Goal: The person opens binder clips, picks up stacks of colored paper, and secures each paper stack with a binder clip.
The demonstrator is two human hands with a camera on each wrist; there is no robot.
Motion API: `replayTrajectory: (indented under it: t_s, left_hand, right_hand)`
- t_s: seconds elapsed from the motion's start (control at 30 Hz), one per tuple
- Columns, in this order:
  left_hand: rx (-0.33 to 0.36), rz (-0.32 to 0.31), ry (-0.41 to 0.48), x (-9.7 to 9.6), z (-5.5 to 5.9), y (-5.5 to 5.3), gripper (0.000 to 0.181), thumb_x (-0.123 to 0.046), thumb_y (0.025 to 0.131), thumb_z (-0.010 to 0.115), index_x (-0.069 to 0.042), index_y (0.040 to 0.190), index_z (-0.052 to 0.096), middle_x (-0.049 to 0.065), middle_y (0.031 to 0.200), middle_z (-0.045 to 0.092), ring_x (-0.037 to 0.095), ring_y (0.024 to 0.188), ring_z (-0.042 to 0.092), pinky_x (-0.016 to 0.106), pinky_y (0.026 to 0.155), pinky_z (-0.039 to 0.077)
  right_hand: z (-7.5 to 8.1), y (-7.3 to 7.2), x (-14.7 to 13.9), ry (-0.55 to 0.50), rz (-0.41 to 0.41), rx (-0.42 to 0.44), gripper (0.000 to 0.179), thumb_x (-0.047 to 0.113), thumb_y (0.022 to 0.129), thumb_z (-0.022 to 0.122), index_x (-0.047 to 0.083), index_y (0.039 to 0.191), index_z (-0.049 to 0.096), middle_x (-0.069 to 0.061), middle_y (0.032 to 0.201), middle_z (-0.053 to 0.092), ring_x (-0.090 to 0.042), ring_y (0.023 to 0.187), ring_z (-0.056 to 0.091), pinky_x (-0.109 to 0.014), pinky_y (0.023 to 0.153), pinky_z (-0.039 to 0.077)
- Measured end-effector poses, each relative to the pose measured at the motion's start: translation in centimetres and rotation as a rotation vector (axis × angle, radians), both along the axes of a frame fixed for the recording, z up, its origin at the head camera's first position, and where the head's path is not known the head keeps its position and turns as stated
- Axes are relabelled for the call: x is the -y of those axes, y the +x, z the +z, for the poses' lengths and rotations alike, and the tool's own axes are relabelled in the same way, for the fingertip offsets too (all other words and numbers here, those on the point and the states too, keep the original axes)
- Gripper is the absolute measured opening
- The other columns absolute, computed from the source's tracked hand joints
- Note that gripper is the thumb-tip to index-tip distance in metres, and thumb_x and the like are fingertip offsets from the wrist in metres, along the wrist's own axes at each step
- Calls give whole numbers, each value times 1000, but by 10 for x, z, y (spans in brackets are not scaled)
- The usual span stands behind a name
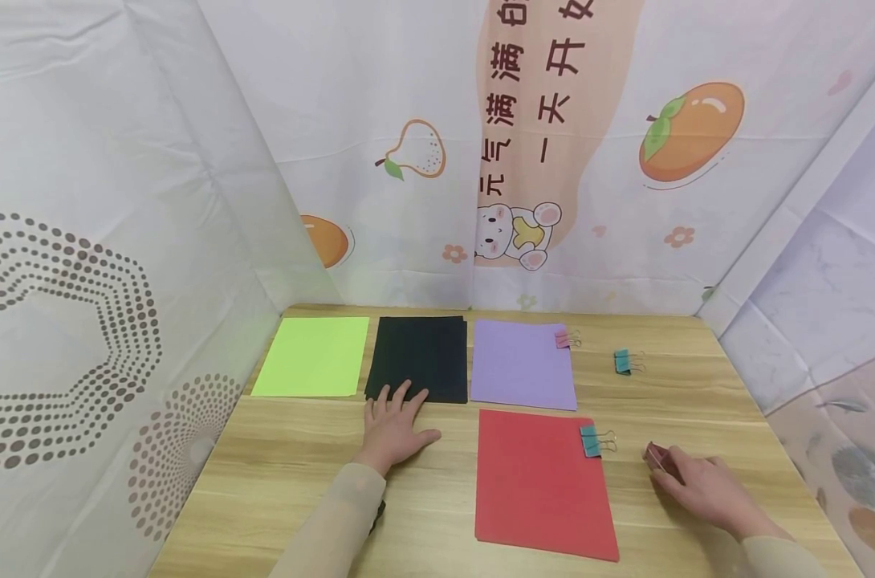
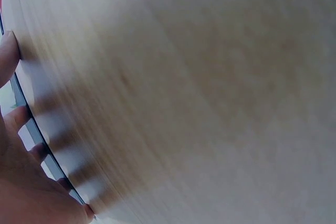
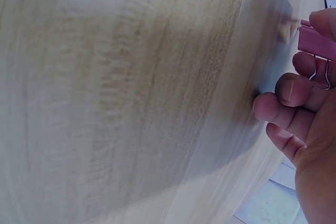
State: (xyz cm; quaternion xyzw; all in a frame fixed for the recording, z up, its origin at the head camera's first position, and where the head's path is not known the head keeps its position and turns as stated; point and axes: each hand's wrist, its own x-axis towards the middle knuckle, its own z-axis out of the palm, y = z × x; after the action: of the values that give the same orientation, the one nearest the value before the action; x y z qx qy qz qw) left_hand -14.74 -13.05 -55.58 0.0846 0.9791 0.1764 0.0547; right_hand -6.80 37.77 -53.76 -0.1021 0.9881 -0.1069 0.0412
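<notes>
My left hand (image 1: 392, 432) lies with fingers spread, its fingertips at the near edge of a stack of black paper (image 1: 419, 353). In my right hand (image 1: 708, 488), at the right side of the table, a pink binder clip (image 3: 317, 43) is pinched between thumb and fingers. Left of that hand lies a stack of red paper (image 1: 539, 490), with a teal binder clip (image 1: 591, 441) at its upper right edge. Farther back, a stack of purple paper (image 1: 520, 365) carries another pink binder clip (image 1: 562, 339) near its upper right corner.
Yellow-green paper (image 1: 311, 357) lies at the back left of the wooden table (image 1: 257, 490). A loose teal binder clip (image 1: 622, 362) sits right of the purple stack. Printed cloth (image 1: 409, 64) hangs behind the table, and more cloth hangs at both sides.
</notes>
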Motion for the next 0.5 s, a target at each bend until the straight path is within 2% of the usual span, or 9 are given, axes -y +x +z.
replayTrajectory:
  t_s: [0.2, 0.5]
  left_hand:
    - [-2, 0, -2, 0, 0, 1, 81, -65, 87, 69, -29, 155, 45, 9, 167, 28, 49, 152, 16, 73, 117, 12]
    - [-2, 1, -3, 0, 0, 0, 81, -65, 87, 68, -28, 155, 46, 10, 167, 28, 49, 152, 16, 73, 117, 11]
  right_hand:
    - [-1, -1, 0, 7, -5, -1, 27, 34, 100, 64, 12, 89, 55, 4, 72, 63, -14, 65, 60, -53, 83, 47]
    - [-2, -2, 3, 13, -6, -49, 32, 39, 102, 61, 11, 87, 54, 5, 65, 59, -14, 61, 53, -53, 82, 47]
